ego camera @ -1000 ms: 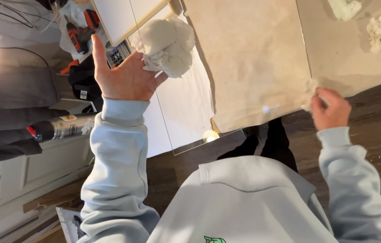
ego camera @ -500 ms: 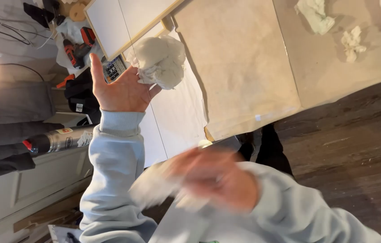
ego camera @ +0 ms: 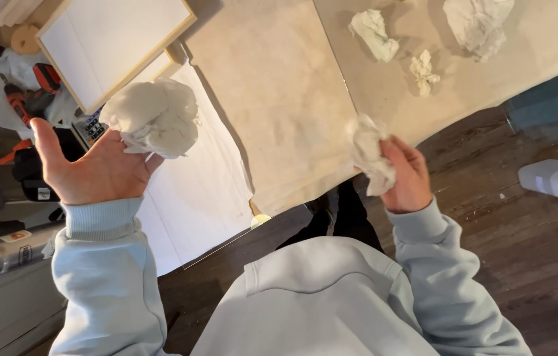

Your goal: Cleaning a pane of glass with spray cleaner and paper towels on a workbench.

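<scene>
Overhead | left hand [ego camera: 97,173] open, palm cradling large paper wad [ego camera: 153,117] | right hand [ego camera: 407,173] fisted around small paper wad [ego camera: 370,151] | risk: unclasped large wad may roll off.

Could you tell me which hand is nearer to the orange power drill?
Left. The left hand is just right of the orange power drill; the right hand is far across the paper sheet.
</scene>
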